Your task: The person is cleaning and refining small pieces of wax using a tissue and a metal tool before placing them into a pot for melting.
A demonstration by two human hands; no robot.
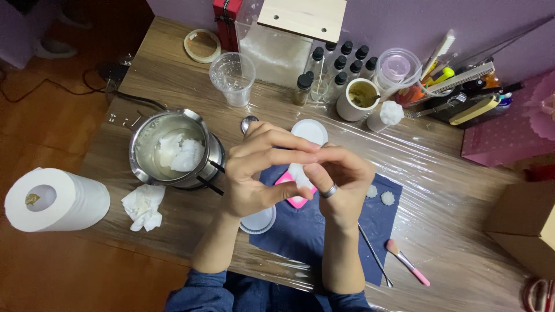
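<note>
The work surface is a wooden table (173, 75) covered with clear plastic film, set against a purple wall. A dark blue mat (300, 231) lies at its near edge and serves as the reference point below.

**Hands.** Both hands are raised directly above the mat. The left hand (254, 173) and the right hand (341, 179), which wears a ring, meet at the fingertips. Both are pinched together on a small white piece (299, 175), which looks waxy and slightly irregular, with soft edges. A pink mould (296, 199) shows just below the fingers; whether the left thumb touches it cannot be told.

**Step in hand.** By judgement, the white piece is being worked free of, or trimmed above, the pink mould. The next move would call for a light, even pinch, since the piece looks brittle enough to crumble.

**Surroundings.**
- On the mat, right of the hands: two small white shaped pieces (380, 195).
- At the mat's right edge: a thin metal tool (376, 257) and a pink brush (407, 263).
- At the mat's left edge: a round white lid (258, 221).
- Left of the mat: a metal pot (173, 149) holding white lumps, a crumpled tissue (143, 206) and a paper roll (55, 199).
- Beyond the mat: a clear plastic cup (232, 78), a cluster of small dark-capped bottles (335, 72) and a white mug (358, 99).
</note>
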